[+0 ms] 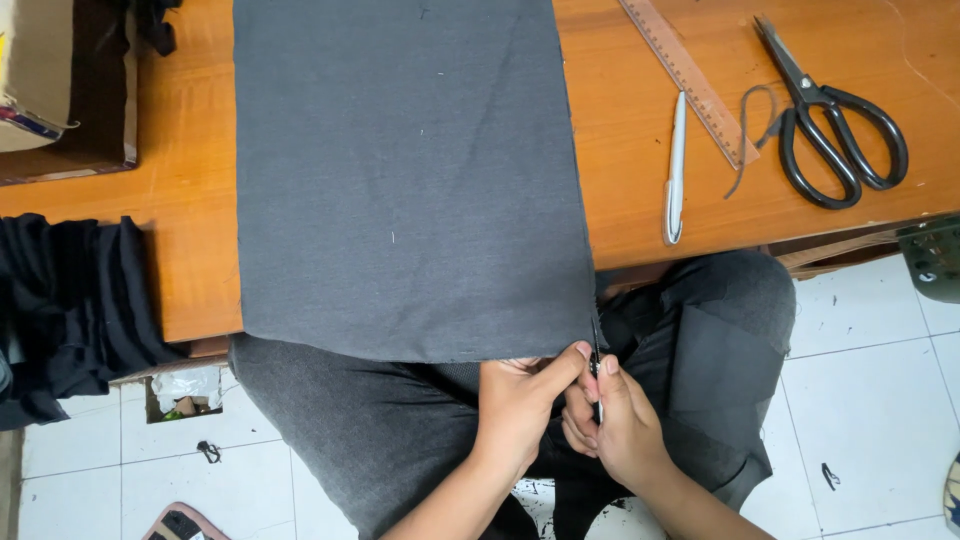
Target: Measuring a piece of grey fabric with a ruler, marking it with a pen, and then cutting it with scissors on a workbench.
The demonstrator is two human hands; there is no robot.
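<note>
Grey fabric [410, 180] lies across the wooden table [650, 130]; your left hand [520, 400] pinches its near corner, your right hand [620, 420] grips a thin black tool [596, 375] there. Keep that edge taut.

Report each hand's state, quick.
Left hand: pinched shut on the corner of the grey cloth.
Right hand: closed on a thin dark tool at the cloth's edge.
</note>
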